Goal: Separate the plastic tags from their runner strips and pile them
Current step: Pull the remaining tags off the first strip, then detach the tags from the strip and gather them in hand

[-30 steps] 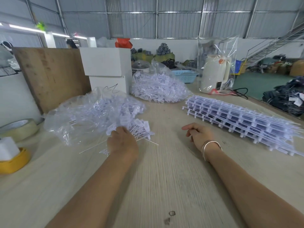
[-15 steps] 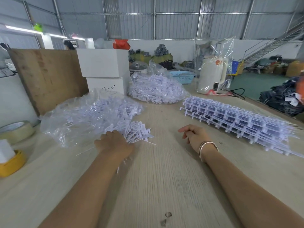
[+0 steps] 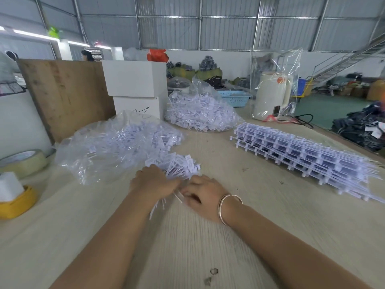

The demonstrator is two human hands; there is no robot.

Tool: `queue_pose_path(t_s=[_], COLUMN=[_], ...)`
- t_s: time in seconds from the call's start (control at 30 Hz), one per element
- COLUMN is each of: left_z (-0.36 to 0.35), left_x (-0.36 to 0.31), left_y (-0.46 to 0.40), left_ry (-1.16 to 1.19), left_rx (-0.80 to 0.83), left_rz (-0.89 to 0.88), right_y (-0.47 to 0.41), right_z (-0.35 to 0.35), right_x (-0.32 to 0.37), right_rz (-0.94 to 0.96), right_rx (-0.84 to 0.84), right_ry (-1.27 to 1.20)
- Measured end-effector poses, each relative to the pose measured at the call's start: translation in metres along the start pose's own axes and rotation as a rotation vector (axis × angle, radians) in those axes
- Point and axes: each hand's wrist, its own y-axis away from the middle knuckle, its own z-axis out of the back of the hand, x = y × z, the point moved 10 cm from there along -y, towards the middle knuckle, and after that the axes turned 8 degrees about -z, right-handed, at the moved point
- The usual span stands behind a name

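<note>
Both hands meet at the loose tags [image 3: 179, 165]; left hand [image 3: 153, 184] grips a bundle [image 3: 164, 202], right hand [image 3: 203, 193] apparently pinching it, likely to strip runners; uncut strips [image 3: 308, 155] wait alongside.

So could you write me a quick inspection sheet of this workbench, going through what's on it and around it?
Surface: pale wooden table, a few dark marks near the front edge.
Job's things: stack of runner strips at right; loose tags spilling from a clear bag; second bag of tags further back.
Clutter: tape roll, yellow tape roll, white boxes, kettle in plastic wrap, blue basket.
Hands: left hand grips a bunch of tags; right hand touches the same bunch, grip blurred.
Cables: black cord beside the kettle.
Surroundings: warehouse, metal stairs, dark garment pile.
</note>
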Motion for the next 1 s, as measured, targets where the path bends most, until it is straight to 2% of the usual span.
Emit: queue_pose_path(t_s=[0.07, 0.13, 0.27, 0.33, 0.4, 0.47, 0.57, 0.67, 0.83, 1.0], left_z=[-0.007, -0.008, -0.002, -0.002, -0.003, -0.001, 0.001, -0.003, -0.005, 0.006], left_x=[-0.012, -0.014, -0.012, -0.018, -0.025, -0.028, -0.026, -0.030, -0.037, -0.017], left_y=[0.001, 0.001, -0.002, -0.003, -0.002, -0.001, 0.002, 0.002, 0.000, -0.012], left_ry=[0.153, 0.203, 0.039, -0.051, -0.102, -0.155, -0.226, -0.223, -0.132, -0.219], left_rx=[0.049, 0.079, 0.093, 0.122, 0.136, 0.095, 0.034, 0.000, -0.035, -0.092], left_rz=[-0.021, -0.013, -0.035, -0.092, -0.152, -0.178, -0.145, -0.173, -0.195, -0.243], right_y=[0.005, 0.009, 0.010, 0.006, 0.002, -0.003, -0.007, -0.010, -0.010, -0.006], right_z=[-0.003, -0.008, -0.006, 0.003, 0.015, 0.017, 0.000, -0.009, -0.007, 0.005], right_x=[0.014, 0.020, 0.027, 0.019, 0.001, -0.020, -0.034, -0.034, -0.038, -0.035], right_rz=[0.079, 0.132, 0.221, 0.160, 0.083, -0.028, -0.130, -0.156, -0.172, -0.154], right_rx=[0.024, 0.069, 0.087, 0.071, -0.018, -0.072, 0.003, 0.049, 0.033, -0.037], right_ry=[-0.022, 0.020, 0.001, -0.200, -0.333, -0.272, -0.111, -0.106, -0.139, -0.190])
